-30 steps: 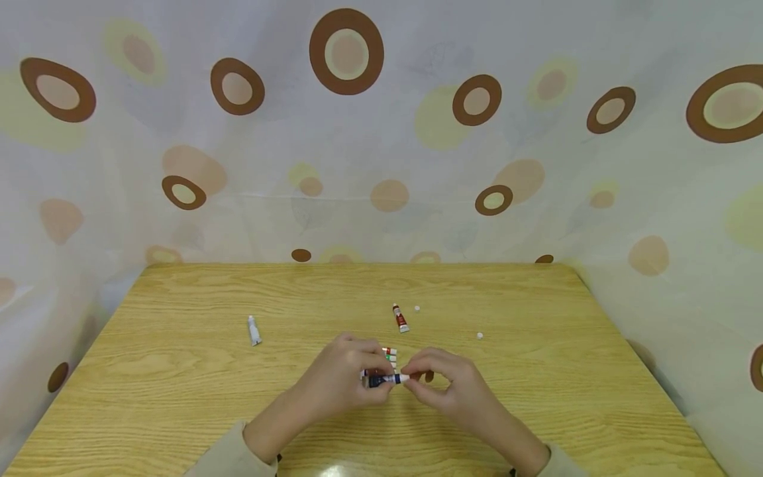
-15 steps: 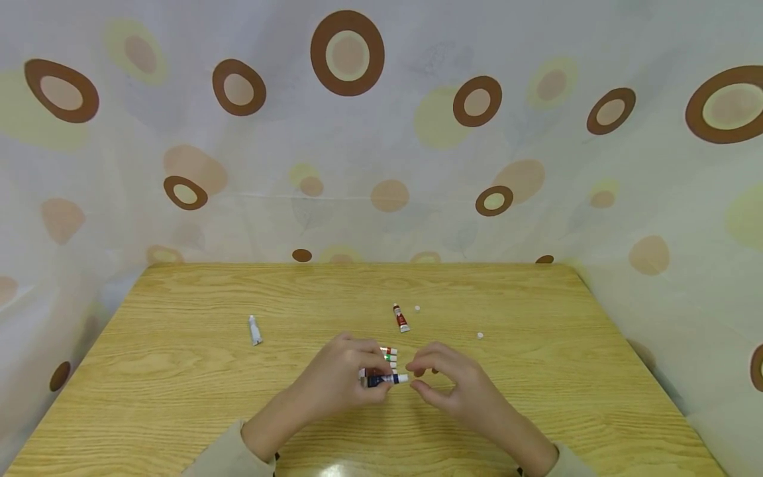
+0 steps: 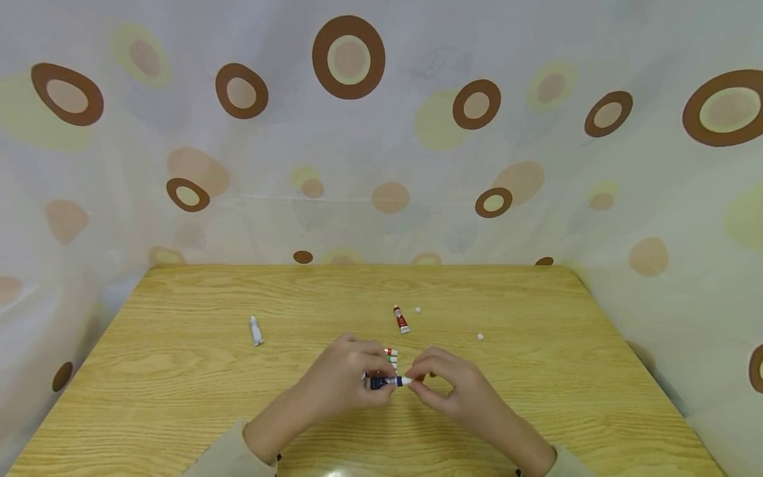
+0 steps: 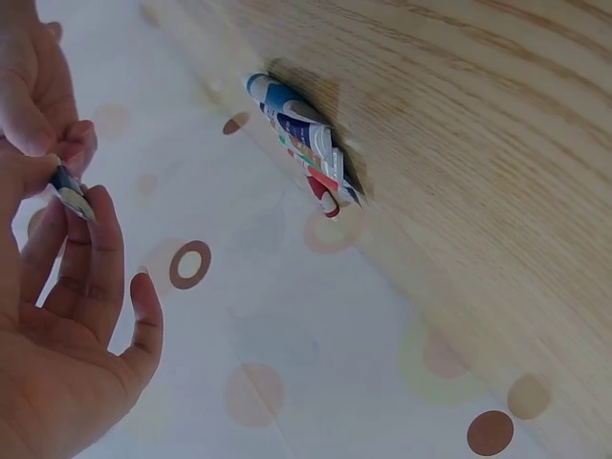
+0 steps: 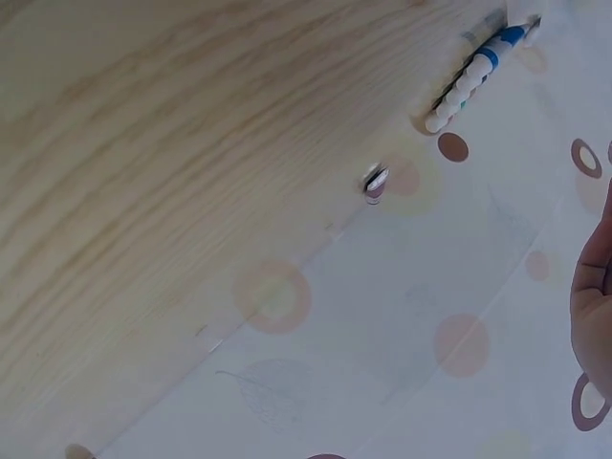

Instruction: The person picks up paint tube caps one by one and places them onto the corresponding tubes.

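Observation:
My left hand pinches a dark blue paint tube between thumb and fingers, its white cap pointing right. The thumb and forefinger of my right hand pinch the tip of that white cap. In the left wrist view the held paint tube sits in the fingertips of the left hand, with the right hand meeting it. Behind the hands lies a row of paint tubes, partly hidden by the left hand in the head view. Only part of the right hand shows in its wrist view.
A dark red paint tube lies behind the row, beside a small white cap. Farther right is another small white cap. A whitish paint tube lies to the left on the wooden table. Patterned cloth surrounds the table.
The right fingers pinched the cap, came off it to the right half a second ago, and are back on it now. The left hand has kept its grip on the tube.

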The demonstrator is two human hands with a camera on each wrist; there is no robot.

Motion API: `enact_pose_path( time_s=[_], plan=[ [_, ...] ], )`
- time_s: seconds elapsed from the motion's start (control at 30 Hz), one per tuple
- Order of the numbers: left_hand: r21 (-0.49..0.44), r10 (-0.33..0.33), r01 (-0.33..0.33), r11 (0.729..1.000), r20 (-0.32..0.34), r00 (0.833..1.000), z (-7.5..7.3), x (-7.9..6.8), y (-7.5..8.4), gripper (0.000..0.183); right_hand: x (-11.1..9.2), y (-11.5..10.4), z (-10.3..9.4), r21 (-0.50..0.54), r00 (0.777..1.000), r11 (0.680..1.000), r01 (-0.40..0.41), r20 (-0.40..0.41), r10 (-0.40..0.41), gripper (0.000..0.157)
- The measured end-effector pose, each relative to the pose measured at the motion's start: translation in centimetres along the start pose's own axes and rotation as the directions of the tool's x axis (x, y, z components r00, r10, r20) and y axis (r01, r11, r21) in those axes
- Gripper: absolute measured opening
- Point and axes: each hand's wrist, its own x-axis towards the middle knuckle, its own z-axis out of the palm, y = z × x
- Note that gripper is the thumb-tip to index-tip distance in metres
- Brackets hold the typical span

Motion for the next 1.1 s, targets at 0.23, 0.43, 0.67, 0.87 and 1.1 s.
enact_pose_path(
  time_s=[0.23,0.43,0.67,0.87,1.1],
  plan=[
    [0.078,0.045,-0.042,0.996,-0.034,0.998,0.19,0.06,0.23,0.007,-0.22,0.12,0.14,0.008,1.000,1.000,-0.003,-0.011,0.003,0.028],
    [0.078,0.033,-0.032,0.996,-0.016,0.999,0.11,0.01,0.26,0.006,-0.31,0.20,-0.09,-0.016,1.000,1.000,-0.016,0.011,0.016,0.028],
    [0.006,-0.043,0.043,0.999,0.035,0.998,-0.05,-0.14,0.12,0.004,-0.49,0.43,-0.26,-0.088,0.999,0.995,0.039,-0.001,-0.040,0.033],
    [-0.026,-0.050,0.052,0.998,0.054,0.997,-0.05,-0.10,0.05,0.005,-0.56,0.75,-0.08,-0.127,0.994,0.987,0.103,-0.009,-0.105,0.021],
    [-0.020,-0.022,0.023,1.000,0.052,0.998,0.02,0.06,0.19,0.004,-0.55,0.79,0.12,-0.126,0.991,0.984,0.126,-0.024,-0.130,0.005]
  ],
)
